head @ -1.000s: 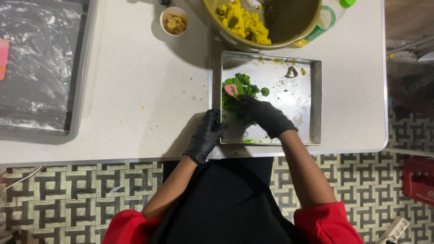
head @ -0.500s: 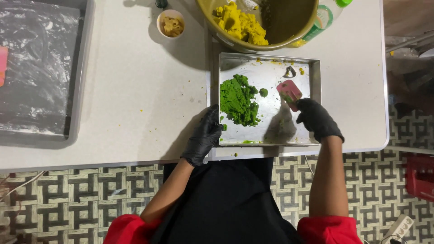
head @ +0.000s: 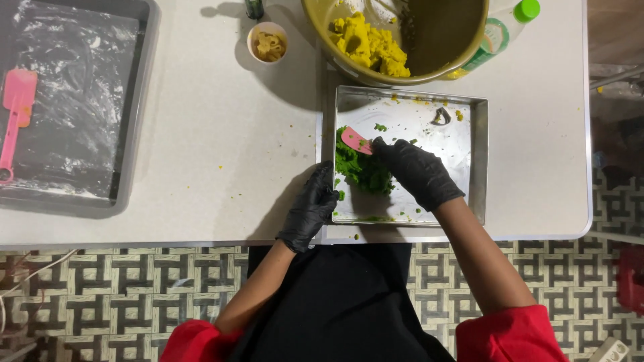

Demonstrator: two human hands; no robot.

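One square steel tray, one green dough heap: your right hand grips one pink scraper, your left hand clasps the tray's edge.

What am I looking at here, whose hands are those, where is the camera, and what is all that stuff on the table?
The camera sits on a person's head and looks straight down, so the two black-gloved hands are that person's own. The right hand holds a small pink scraper against a heap of green dough inside a square metal pan. The left hand grips the pan's left edge. Above the pan stands a big olive bowl with yellow dough, and beside that a small cup and a bottle with a green cap. At far left lies a dark baking tray lined with floury plastic, with a pink spatula on it. All of it rests on a pale table.
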